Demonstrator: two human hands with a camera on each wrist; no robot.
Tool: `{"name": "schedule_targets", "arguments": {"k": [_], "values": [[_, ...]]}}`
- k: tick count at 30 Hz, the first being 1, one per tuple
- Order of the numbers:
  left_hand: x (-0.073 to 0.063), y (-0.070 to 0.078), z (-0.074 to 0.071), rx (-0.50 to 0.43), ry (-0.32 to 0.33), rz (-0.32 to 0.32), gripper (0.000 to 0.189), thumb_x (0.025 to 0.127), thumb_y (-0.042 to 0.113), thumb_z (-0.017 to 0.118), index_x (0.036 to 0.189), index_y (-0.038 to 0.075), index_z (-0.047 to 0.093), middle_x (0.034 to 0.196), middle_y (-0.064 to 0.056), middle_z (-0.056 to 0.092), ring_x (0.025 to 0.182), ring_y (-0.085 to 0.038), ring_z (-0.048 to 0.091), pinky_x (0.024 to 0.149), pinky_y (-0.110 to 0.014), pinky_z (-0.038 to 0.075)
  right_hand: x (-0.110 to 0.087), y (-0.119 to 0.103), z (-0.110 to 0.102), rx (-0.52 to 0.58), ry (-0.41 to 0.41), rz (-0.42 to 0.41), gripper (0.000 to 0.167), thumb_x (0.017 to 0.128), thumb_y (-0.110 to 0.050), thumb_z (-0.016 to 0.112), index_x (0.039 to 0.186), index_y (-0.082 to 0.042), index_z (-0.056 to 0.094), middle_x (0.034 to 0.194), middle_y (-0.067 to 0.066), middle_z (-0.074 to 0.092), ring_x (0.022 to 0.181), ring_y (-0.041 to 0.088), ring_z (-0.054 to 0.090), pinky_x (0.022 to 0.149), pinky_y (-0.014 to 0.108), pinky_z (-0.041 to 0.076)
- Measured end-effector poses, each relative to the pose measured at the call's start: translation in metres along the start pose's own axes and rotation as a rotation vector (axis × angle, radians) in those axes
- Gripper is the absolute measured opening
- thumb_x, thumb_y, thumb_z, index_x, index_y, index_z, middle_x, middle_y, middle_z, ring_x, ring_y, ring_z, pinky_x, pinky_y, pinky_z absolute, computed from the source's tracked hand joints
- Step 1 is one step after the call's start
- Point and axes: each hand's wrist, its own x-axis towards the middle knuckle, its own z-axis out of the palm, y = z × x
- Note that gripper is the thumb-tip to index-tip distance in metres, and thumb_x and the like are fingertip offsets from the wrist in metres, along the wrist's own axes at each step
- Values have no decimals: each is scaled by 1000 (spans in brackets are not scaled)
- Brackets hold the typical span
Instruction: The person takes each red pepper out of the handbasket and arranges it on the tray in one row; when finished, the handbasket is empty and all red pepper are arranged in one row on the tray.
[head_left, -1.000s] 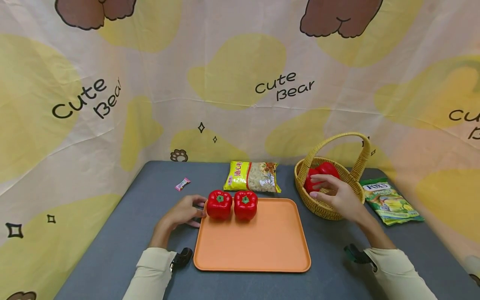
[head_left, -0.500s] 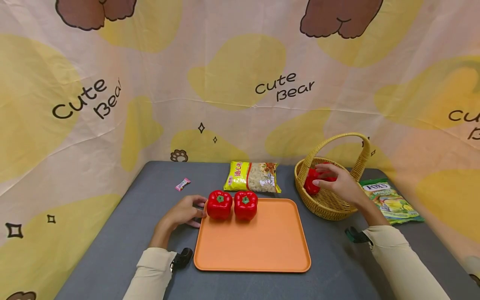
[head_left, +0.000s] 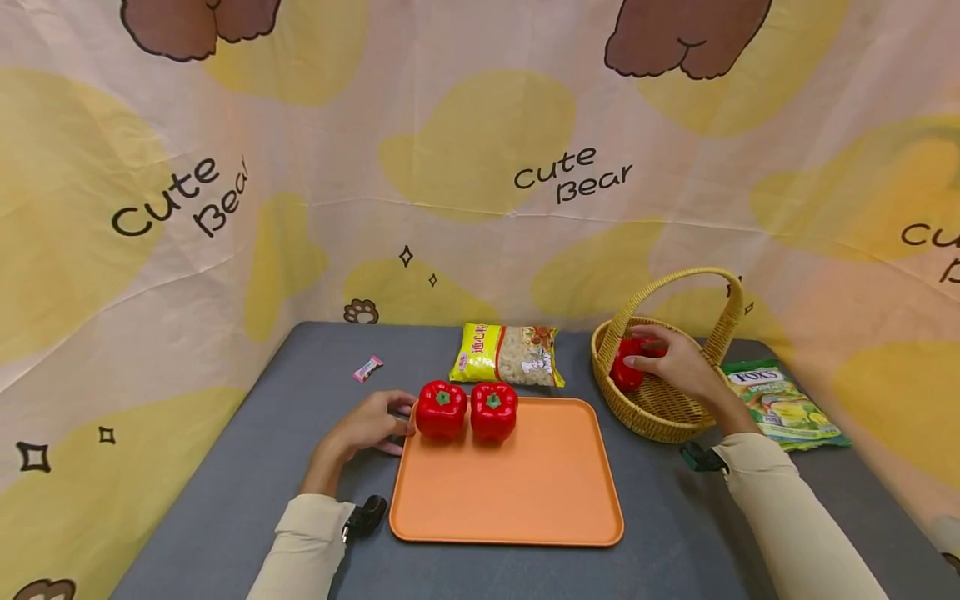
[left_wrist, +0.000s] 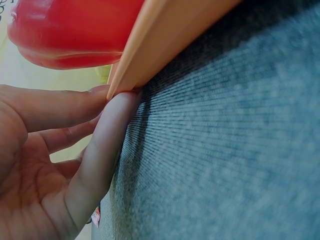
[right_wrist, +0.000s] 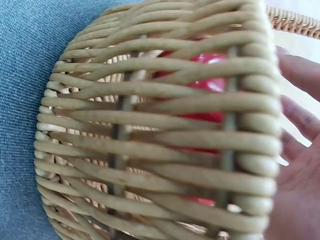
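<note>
The right grip point(head_left: 681, 367) sits deeper inside the wicker basket point(head_left: 648, 425) than a second ago.
Nearest, the orange tray point(head_left: 517, 500) lies on the table point(head_left: 480, 575), its left edge pinched by the left grip point(head_left: 373, 422), with two red peppers point(head_left: 442, 419) near its far left corner. Farther off, the right grip curves over the basket peppers point(head_left: 626, 375); whether it pinches one, I cannot tell. Fingers low around the sides, clear of the handle point(head_left: 726, 325), should hold best.

On one orange tray point(head_left: 540, 492) two red peppers point(head_left: 441, 411) point(head_left: 494, 412) are counted, with one wicker basket point(head_left: 651, 423), its red contents point(head_left: 626, 374) too hidden to be numbered, and one green bag point(head_left: 783, 406) right of the tray, one yellow bag point(head_left: 506, 356) behind it, one candy point(head_left: 367, 368) behind-left.
</note>
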Motion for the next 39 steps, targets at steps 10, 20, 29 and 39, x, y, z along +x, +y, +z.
{"name": "schedule_targets", "arguments": {"k": [10, 20, 29, 39], "values": [[3, -2, 0, -7, 7, -17, 49, 94, 2, 69, 141, -6, 59, 129, -21, 62, 97, -24, 70, 70, -42, 68, 2, 4, 3, 13, -28, 11, 72, 99, -28, 75, 156, 3, 45, 148, 32, 54, 135, 47, 52, 110, 60, 50], [5, -3, 0, -14, 13, -17, 48, 94, 2, 69, 140, -5, 59, 129, -20, 62, 96, -24, 70, 71, -42, 68, -4, 10, 1, -24, -21, 3, 63, 99, -20, 75, 150, 9, 51, 142, 32, 58, 125, 46, 60, 100, 50, 57], [3, -3, 1, -9, 10, -16, 48, 94, 2, 69, 140, -5, 59, 128, -21, 62, 98, -25, 70, 70, -41, 67, -13, 17, -4, -70, -28, 13, 61, 99, -27, 75, 145, 8, 57, 142, 32, 57, 124, 48, 60, 98, 54, 58], [0, -2, 1, 3, 8, 5, 51, 94, 3, 70, 142, -7, 56, 130, -22, 62, 97, -23, 70, 70, -43, 67, -18, 18, 0, -27, -26, -38, 56, 97, -27, 78, 143, 0, 61, 138, 27, 63, 122, 43, 64, 93, 37, 58]]}}
